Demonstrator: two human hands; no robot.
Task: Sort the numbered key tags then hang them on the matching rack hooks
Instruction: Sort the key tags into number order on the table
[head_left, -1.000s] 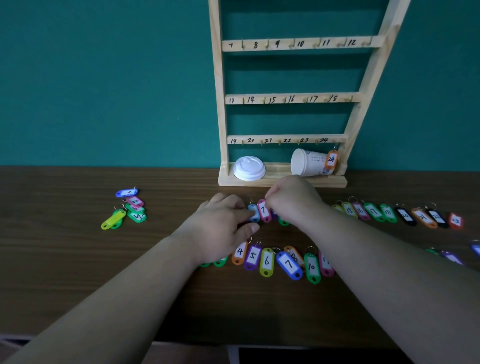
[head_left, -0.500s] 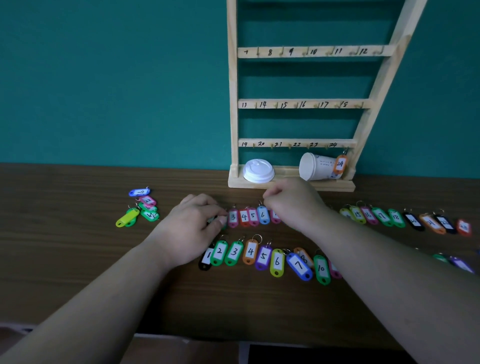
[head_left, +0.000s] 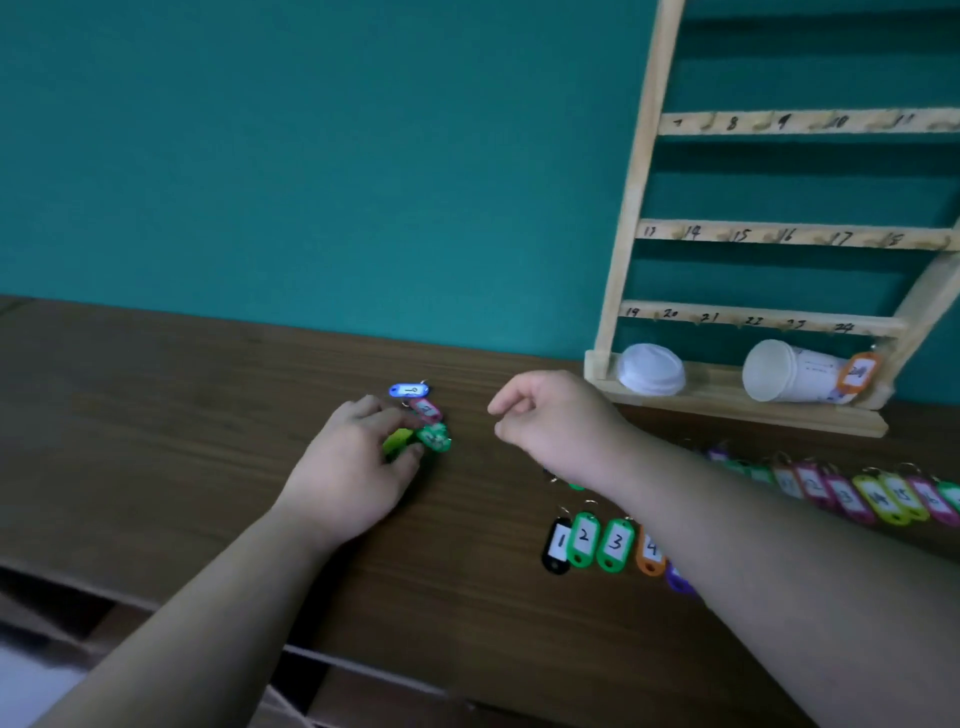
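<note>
Pinches a yellow-green key tag (head_left: 396, 442) in the left hand (head_left: 353, 473), between curled fingers and thumb; just past those fingertips, a green tag (head_left: 435, 436), a pink tag (head_left: 427, 410) and a blue tag (head_left: 409, 389) in a small cluster; holds nothing in the right hand (head_left: 553, 423), fingers loosely curled; under that wrist, a row of tags (head_left: 615, 543) beginning 1, 2, 3, 4; beyond its knuckles, the wooden key rack (head_left: 631, 208), with orange tag 24 (head_left: 856, 371) beside a tipped paper cup (head_left: 779, 371).

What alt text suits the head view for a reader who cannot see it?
The left hand pinches a yellow-green tag in a loose pile on the wooden table, while the right hand hovers empty nearby. Numbered tags lie in rows at right, before a numbered wooden rack.
</note>
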